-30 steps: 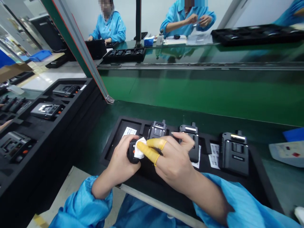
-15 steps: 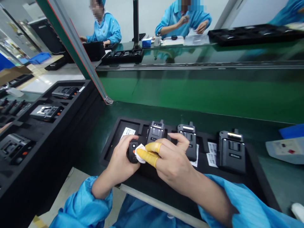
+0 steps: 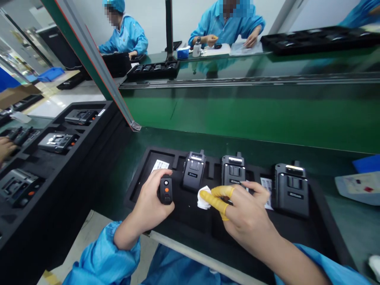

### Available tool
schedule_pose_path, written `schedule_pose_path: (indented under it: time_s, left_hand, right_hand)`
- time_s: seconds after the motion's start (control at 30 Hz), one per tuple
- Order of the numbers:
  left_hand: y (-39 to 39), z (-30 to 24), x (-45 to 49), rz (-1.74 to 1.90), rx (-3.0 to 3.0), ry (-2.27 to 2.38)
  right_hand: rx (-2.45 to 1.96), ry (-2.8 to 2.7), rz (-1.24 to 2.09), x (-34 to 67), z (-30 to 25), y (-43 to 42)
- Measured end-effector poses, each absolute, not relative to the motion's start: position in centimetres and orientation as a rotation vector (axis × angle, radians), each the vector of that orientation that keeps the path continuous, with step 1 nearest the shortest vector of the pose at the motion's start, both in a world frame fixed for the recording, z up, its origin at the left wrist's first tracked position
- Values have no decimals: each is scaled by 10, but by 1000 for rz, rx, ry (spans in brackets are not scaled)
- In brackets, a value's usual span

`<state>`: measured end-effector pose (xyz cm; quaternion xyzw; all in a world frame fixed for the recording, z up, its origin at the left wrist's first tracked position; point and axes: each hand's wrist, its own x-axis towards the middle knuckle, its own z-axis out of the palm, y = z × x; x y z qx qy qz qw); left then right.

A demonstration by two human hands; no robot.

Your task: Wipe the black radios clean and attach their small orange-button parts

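My left hand [image 3: 150, 202] grips a small black handheld radio [image 3: 166, 191], its side with an orange button and a round white button turned toward me. To its right, my right hand [image 3: 243, 208], with yellow finger cots on some fingers, pinches a crumpled white wipe [image 3: 204, 197]. The wipe is apart from the held radio. Both hands are over a black foam tray [image 3: 190, 213]. In it lie a radio [image 3: 194, 172] marked Riton, a second radio [image 3: 234, 168] partly behind my right hand, and a third radio [image 3: 291, 192] at the right.
A stack of black foam trays [image 3: 103, 138] with more radios rises at the left. Paper labels [image 3: 161, 165] lie in the tray before me. At the right is a grey-and-blue container [image 3: 358, 188]. Co-workers in blue sit beyond the green partition [image 3: 237, 114].
My right hand has moved right with the wipe, away from the radio in my left hand. The left hand stays almost where it was. A co-worker's hand across the bench has lowered.
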<state>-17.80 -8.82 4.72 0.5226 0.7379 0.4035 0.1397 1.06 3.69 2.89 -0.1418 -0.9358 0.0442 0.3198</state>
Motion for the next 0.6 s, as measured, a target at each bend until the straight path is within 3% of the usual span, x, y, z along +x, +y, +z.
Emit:
schedule_pose_path:
  time_s: [0.23, 0.43, 0.6]
  left_hand:
    - [-56, 55, -215, 874, 1377, 2357]
    - [2, 62, -228, 64, 1367, 2788]
    - [2, 59, -214, -26, 1491, 2821]
  right_hand:
    - [-474, -2325, 69, 22, 11, 37]
    - [-505, -2352, 46, 25, 2, 39]
    - [-501, -2311, 29, 26, 4, 39]
